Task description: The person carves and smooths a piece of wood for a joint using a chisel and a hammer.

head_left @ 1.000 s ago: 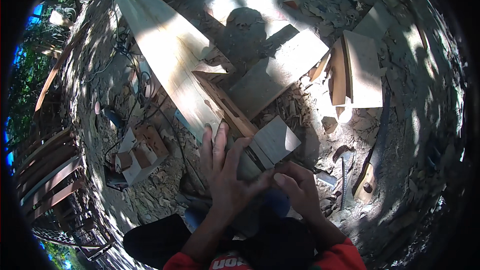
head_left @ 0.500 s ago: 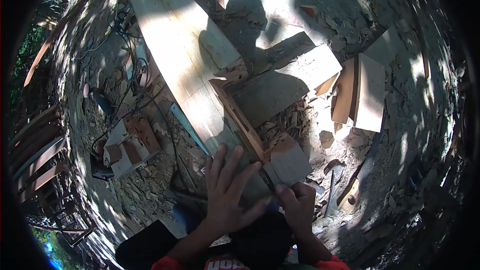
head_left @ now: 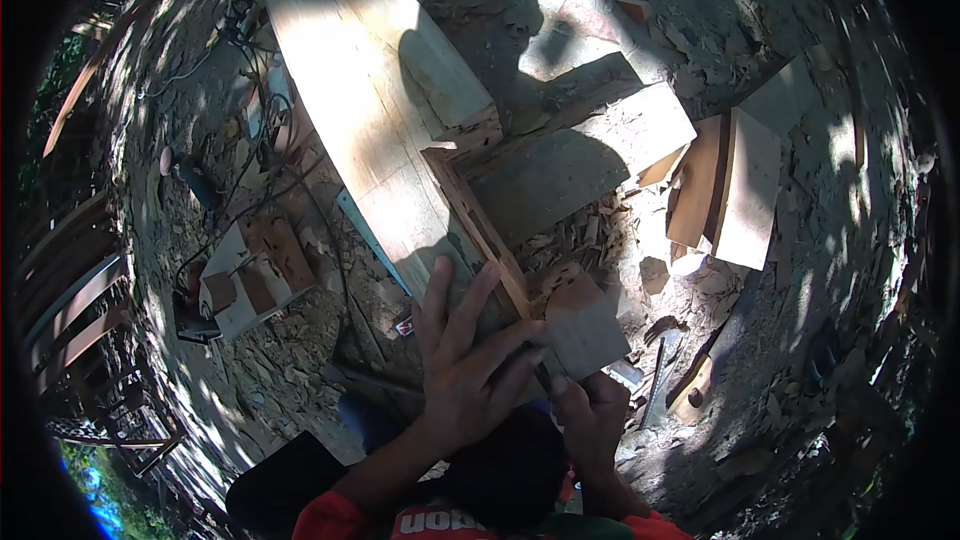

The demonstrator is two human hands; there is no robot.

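Forefinger of my left hand [head_left: 465,375] now reaches further, to the small block [head_left: 592,332] beyond my right hand [head_left: 592,415]; so both crowd the plank [head_left: 365,130] beneath my splayed left; right's hold I cannot tell.

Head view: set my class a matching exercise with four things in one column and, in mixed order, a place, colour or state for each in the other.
Things
1. left hand
2. right hand
3. blue strip
4. left sleeve

Places, colours, states
A. red
B. fingers spread on the long board
C. beside the board's left edge
D. fingers bent, near the small block

Pairs: 1-B, 2-D, 3-C, 4-A
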